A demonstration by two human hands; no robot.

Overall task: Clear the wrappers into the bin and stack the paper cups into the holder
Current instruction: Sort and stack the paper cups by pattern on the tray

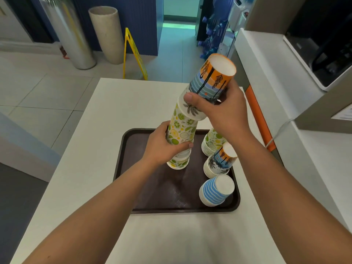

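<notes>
A tall stack of upside-down paper cups rises from the brown tray, leaning to the right. My left hand grips its lower part, around the lime-patterned cups. My right hand grips the top of the stack, where an orange and blue palm-print cup sits uppermost. Three shorter upside-down stacks stand along the tray's right side: a lime-patterned stack, a palm-print stack and a blue-striped stack. No wrappers, bin or holder show.
The tray lies on a white table. A white counter with a dark machine runs along the right. On the tiled floor beyond stand a yellow floor sign, a silver cylinder and a beige cylinder.
</notes>
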